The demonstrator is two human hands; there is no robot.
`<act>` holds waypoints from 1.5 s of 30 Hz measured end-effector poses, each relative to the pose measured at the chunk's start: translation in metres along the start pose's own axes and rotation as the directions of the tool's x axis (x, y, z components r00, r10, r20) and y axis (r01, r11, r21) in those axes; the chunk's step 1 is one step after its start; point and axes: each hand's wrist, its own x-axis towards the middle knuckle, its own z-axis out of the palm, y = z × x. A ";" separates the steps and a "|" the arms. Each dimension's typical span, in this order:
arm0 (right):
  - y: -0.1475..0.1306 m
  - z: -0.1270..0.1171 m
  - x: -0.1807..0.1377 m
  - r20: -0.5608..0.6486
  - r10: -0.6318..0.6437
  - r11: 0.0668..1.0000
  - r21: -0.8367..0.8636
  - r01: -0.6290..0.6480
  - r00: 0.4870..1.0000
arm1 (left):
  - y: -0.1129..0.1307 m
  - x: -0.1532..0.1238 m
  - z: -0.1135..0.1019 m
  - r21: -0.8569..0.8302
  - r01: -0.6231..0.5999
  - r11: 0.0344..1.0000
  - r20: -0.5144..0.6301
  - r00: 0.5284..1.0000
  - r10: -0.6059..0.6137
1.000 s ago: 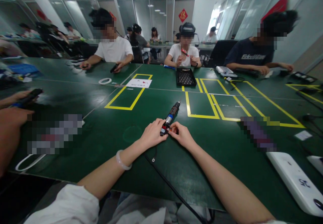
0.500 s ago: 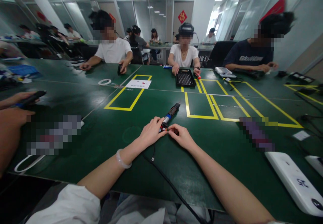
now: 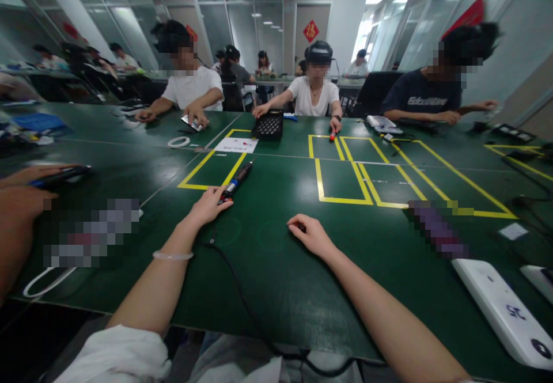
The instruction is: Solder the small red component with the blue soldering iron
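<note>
My left hand grips the near end of a black, blue and red pen-shaped tool that lies on the green table, its tip reaching the corner of a yellow taped rectangle. A black cable trails from the tool toward me. My right hand rests on the table to the right, apart from the tool, fingers curled inward; whether anything is in them I cannot make out.
Across the table a person's hand pushes a black tray and their other hand holds a red item. A white paper and white ring lie at left. White devices sit at right. Another person's arm is at left.
My left hand has slid the tool to the left, up to the yellow rectangle. My right hand let go of it and stayed put. The person opposite moved the black tray leftward.
</note>
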 end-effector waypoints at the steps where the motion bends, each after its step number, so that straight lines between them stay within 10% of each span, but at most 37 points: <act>1: 0.000 0.000 0.000 0.002 0.000 1.000 -0.006 0.000 1.000 | -0.012 0.002 -0.001 0.007 0.016 1.000 -0.003 1.000 -0.016; 8: -0.001 0.000 0.000 0.010 -0.001 1.000 -0.022 0.001 1.000 | -0.053 0.006 -0.005 0.081 0.087 0.993 -0.070 0.994 -0.082; 24: 0.000 0.000 0.001 0.012 -0.030 0.998 -0.061 0.031 0.999 | 0.011 -0.016 -0.026 0.030 0.147 0.989 -0.264 0.955 -0.134; 31: -0.002 0.001 0.000 0.037 -0.047 0.998 -0.045 0.049 0.998 | 0.097 -0.027 -0.008 -0.722 -0.194 0.664 -0.026 0.967 0.253; 38: -0.005 0.009 -0.003 0.090 -0.097 0.994 0.052 0.093 0.991 | 0.152 -0.052 -0.001 -0.853 -0.118 0.509 0.189 0.839 0.510; 45: -0.010 0.008 -0.003 0.072 -0.093 0.993 0.081 0.087 0.993 | 0.155 -0.056 -0.001 -0.846 -0.153 0.510 0.167 0.833 0.527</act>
